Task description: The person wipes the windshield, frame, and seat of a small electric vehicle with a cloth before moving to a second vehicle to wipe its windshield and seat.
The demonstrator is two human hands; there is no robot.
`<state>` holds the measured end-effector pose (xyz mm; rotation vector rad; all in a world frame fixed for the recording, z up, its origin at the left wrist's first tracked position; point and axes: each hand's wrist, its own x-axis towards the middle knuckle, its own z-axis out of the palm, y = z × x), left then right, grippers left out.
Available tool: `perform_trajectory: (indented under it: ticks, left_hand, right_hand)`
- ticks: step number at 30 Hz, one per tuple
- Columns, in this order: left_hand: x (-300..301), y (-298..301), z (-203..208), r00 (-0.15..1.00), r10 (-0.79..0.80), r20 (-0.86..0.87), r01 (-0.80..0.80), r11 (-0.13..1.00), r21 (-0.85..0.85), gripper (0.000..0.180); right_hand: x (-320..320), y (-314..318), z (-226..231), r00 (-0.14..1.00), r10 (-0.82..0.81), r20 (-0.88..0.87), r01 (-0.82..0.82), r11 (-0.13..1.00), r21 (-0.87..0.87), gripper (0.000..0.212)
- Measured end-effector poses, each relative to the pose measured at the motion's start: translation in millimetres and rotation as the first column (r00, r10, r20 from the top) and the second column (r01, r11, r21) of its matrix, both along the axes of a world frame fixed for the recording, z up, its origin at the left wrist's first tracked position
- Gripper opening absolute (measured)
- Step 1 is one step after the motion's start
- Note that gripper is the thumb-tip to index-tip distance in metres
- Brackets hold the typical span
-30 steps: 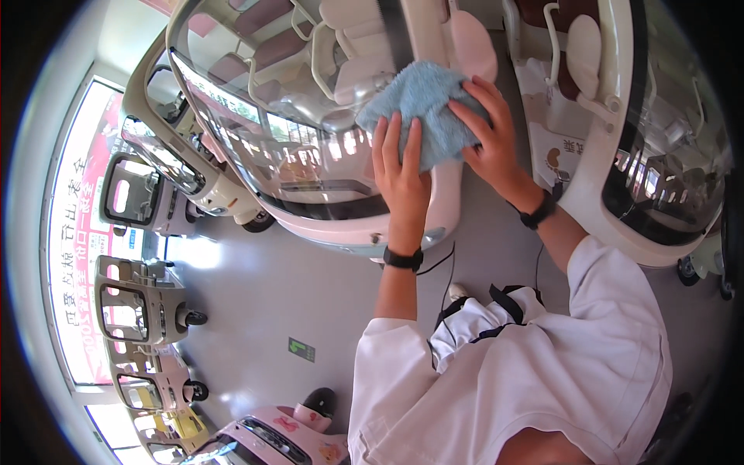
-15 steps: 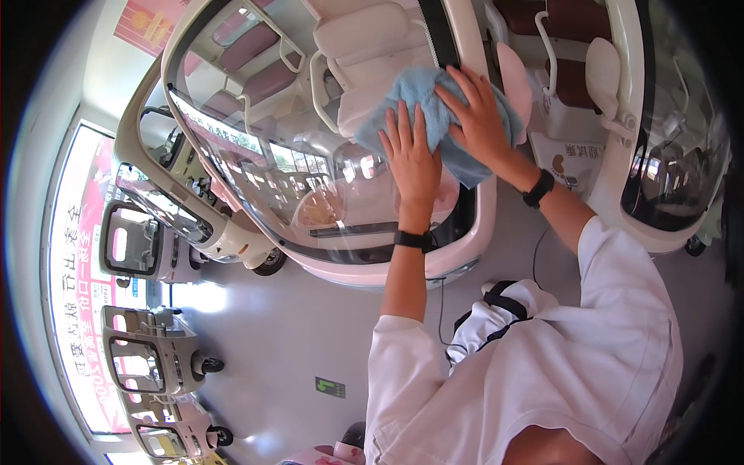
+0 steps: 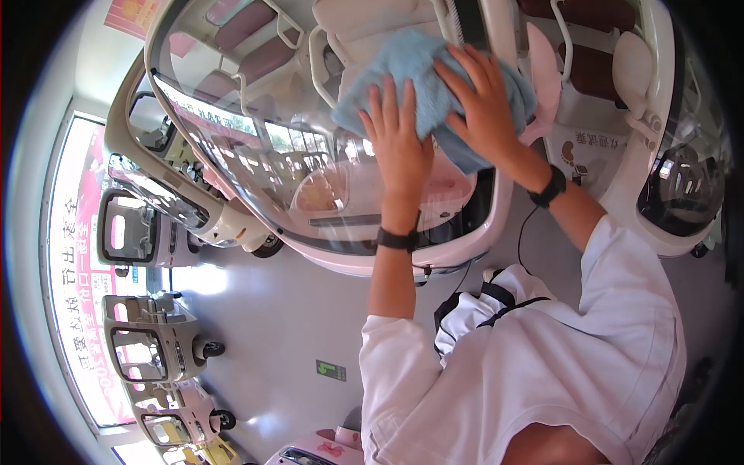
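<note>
Plain pale blue on the cloth (image 3: 421, 71) at upper centre, black on both wristbands (image 3: 397, 239). Pale pink along the vehicle's front edge (image 3: 349, 266), white over the shirt (image 3: 519, 372) at lower right. Dark green with lighter marks on the floor sticker (image 3: 331, 370).

Bright left window (image 3: 81, 263) glares on the floor (image 3: 263, 333); edges curve into black.

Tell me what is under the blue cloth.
The windshield shows past the left edge of the cloth; whatever lies beneath it, under left hand and right hand, is covered, unseen.
</note>
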<state>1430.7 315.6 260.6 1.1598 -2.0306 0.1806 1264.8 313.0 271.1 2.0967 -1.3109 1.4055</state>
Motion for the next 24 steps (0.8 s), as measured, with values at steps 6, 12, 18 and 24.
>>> perform_trajectory:
  ticks: [6, 12, 18, 24]
  left_hand:
    - [56, 81, -131, 0.996, -0.041, 0.077, 0.027, 0.983, 0.180, 0.078]
    - [153, 142, -237, 0.989, -0.086, 0.120, 0.048, 0.955, 0.293, 0.071]
    - [195, 79, -160, 0.996, -0.074, 0.045, 0.062, 0.974, 0.216, 0.070]
    - [180, 5, -45, 0.988, -0.149, -0.044, 0.150, 0.988, 0.018, 0.077]
  right_hand:
    - [31, 80, -120, 0.992, 0.114, -0.056, -0.097, 0.964, 0.249, 0.076]
    - [107, 134, -189, 0.961, 0.180, -0.210, -0.099, 0.932, 0.349, 0.058]
    - [165, 74, -122, 0.964, 0.106, -0.245, -0.054, 0.976, 0.211, 0.050]
    - [172, 22, -33, 0.984, -0.128, -0.127, 0.132, 0.991, 0.027, 0.060]
